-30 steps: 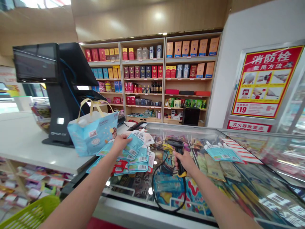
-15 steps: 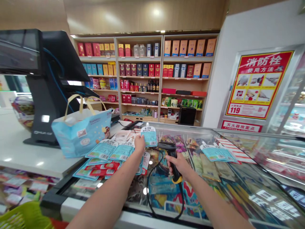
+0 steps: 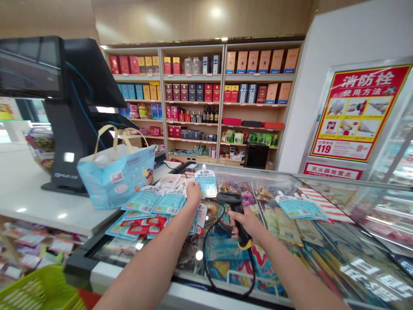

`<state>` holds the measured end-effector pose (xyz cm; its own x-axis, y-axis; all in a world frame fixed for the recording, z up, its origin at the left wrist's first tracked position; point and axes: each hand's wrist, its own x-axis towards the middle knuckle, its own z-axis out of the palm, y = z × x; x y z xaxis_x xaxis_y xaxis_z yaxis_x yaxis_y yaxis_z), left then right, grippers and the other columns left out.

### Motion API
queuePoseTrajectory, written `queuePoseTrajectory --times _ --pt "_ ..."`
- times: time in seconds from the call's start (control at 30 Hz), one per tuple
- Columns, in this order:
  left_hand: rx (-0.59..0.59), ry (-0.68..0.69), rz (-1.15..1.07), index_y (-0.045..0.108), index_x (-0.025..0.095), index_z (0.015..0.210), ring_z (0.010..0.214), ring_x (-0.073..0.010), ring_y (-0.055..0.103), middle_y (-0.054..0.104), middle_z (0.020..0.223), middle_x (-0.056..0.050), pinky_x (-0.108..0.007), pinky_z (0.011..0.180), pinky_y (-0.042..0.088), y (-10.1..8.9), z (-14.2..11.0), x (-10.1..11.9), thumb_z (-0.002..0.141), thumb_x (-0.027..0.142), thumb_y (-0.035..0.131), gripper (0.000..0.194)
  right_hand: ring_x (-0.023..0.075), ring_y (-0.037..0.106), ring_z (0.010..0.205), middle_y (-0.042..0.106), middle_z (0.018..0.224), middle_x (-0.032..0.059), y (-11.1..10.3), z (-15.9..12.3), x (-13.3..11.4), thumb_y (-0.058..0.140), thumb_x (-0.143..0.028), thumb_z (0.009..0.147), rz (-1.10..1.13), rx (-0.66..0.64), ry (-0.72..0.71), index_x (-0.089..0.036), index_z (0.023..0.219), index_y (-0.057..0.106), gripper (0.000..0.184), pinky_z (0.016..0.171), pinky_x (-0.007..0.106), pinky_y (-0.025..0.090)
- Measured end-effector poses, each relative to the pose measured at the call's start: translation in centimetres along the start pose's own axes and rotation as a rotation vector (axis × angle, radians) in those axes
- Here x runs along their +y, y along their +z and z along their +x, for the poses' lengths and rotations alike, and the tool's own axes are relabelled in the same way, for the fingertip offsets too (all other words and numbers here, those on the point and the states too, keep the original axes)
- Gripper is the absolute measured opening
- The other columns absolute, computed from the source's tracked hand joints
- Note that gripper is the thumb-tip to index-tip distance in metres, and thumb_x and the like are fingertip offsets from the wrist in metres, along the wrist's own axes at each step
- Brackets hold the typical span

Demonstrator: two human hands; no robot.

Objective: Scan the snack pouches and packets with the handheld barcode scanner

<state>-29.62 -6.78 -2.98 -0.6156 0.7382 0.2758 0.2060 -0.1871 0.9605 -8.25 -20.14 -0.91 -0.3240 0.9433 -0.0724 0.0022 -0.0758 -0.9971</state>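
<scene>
My left hand (image 3: 193, 194) is closed on the edge of a blue and white spouted drink pouch (image 3: 206, 183), held upright above the glass freezer lid. In my right hand (image 3: 248, 224) is a black and yellow barcode scanner (image 3: 240, 218), gripped by its handle, its head pointing left toward the pouch; a faint reddish glow shows on the pouch's lower right corner. The scanner's black cable (image 3: 206, 258) loops down over the glass. Left of my left hand lies a pile of similar pouches (image 3: 143, 201) with red packets (image 3: 145, 226) among them. Two more pouches (image 3: 300, 206) lie at the right.
A light blue carrier bag (image 3: 118, 176) stands on the white counter (image 3: 61, 215) beside a black checkout terminal (image 3: 74, 112). The glass-topped freezer (image 3: 284, 254) holds packaged ice pops. A green basket (image 3: 41, 288) sits at lower left. Shelves of boxes (image 3: 193, 92) line the back.
The view has shifted slightly, so most things appear a little farther right. A reddish light now shows on the held pouch's corner. Both hands keep their grips.
</scene>
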Motion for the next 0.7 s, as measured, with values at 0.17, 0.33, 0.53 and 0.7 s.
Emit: queuePoseTrajectory --times 0.17,0.33,0.53,0.7 --pt "-0.018 -0.007 0.026 0.054 0.017 0.066 0.070 -0.0192 0.057 0.057 0.065 -0.002 -0.030 0.065 0.046 -0.1 -0.2 0.3 0.074 0.034 0.051 0.018 0.0082 0.044 0.034 0.050 0.043 -0.0051 -0.1 0.0 0.0 0.066 -0.046 0.065 -0.009 -0.015 -0.003 -0.019 0.064 0.049 0.033 0.037 0.023 0.043" --pt "-0.016 0.000 0.041 0.052 0.019 0.066 0.069 -0.0194 0.056 0.054 0.063 -0.002 -0.030 0.064 0.045 -0.2 -0.6 0.8 0.075 0.030 0.049 0.015 0.0085 0.044 0.033 0.050 0.042 -0.0056 0.0 0.2 0.0 0.066 -0.046 0.065 -0.017 0.001 -0.019 -0.019 0.062 0.048 0.032 0.036 0.022 0.043" --pt "-0.029 0.097 0.136 0.049 0.020 0.062 0.069 -0.0203 0.054 0.052 0.062 -0.002 -0.032 0.067 0.044 -0.4 -1.1 1.6 0.074 0.025 0.048 0.013 0.0091 0.046 0.034 0.050 0.043 -0.0060 0.3 0.6 0.1 0.066 -0.043 0.064 -0.012 0.043 -0.013 -0.020 0.064 0.049 0.029 0.035 0.022 0.044" --pt "-0.102 -0.074 -0.094 0.048 0.019 0.062 0.064 -0.0179 0.055 0.050 0.057 0.000 -0.029 0.060 0.046 0.5 -2.1 2.2 0.070 0.018 0.047 0.008 0.0088 0.046 0.034 0.050 0.043 -0.0053 -0.5 0.6 -0.8 0.066 -0.040 0.067 0.095 0.119 0.042 -0.018 0.064 0.049 0.028 0.034 0.022 0.043"
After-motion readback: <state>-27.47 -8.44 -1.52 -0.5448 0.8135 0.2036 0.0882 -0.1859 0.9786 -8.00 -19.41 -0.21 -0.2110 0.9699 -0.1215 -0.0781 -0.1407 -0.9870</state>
